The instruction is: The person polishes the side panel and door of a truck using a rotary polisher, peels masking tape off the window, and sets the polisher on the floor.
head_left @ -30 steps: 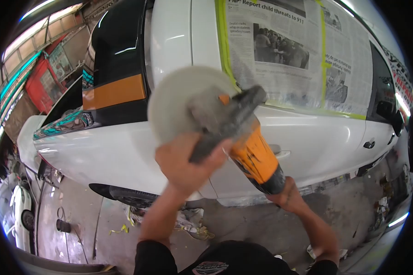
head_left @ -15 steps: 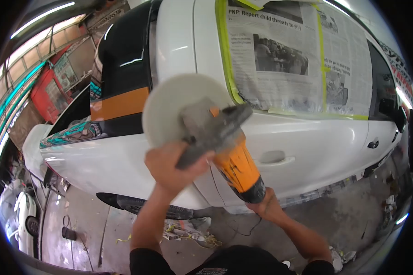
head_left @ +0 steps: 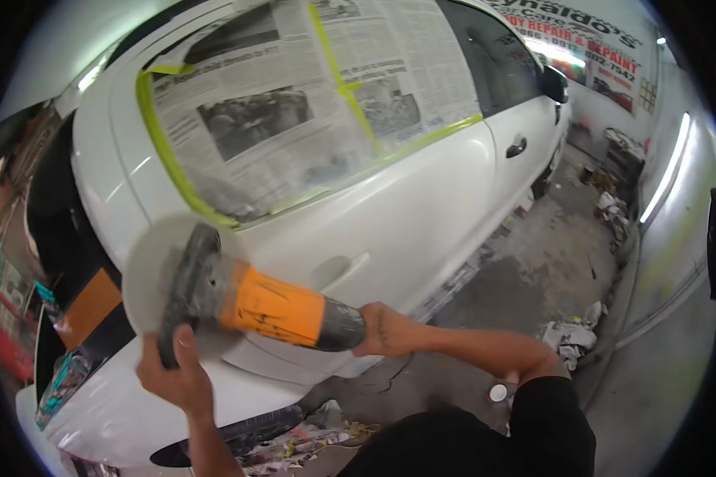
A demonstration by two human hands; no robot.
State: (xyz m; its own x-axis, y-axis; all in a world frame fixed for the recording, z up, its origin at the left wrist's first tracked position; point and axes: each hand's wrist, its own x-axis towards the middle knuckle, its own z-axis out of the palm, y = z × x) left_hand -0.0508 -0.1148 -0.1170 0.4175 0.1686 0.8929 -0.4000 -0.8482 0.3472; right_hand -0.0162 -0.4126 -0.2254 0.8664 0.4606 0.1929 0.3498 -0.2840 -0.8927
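An orange and black car polisher (head_left: 274,306) is held in front of the rear side of a white pickup (head_left: 422,199). My left hand (head_left: 175,374) is closed around the lower end of its black front handle (head_left: 189,278), thumb upward. My right hand (head_left: 386,330) grips the dark rear end of the body. The round pale pad (head_left: 147,266) faces the white panel behind the rear window; I cannot tell whether it touches. Newspaper (head_left: 294,103) covers the rear window, edged with yellow-green masking tape (head_left: 163,159). The tool hides part of the panel.
A wheel (head_left: 231,437) shows low on the pickup. Crumpled paper (head_left: 573,334) and a small white round thing (head_left: 497,393) lie on the concrete floor (head_left: 485,302). A tube light (head_left: 667,167) hangs along the right wall. A dark cord runs below the polisher.
My view has turned right and tilted. The polisher has swung from a steep slant to nearly level, with its pad at the left. Both hands keep their hold.
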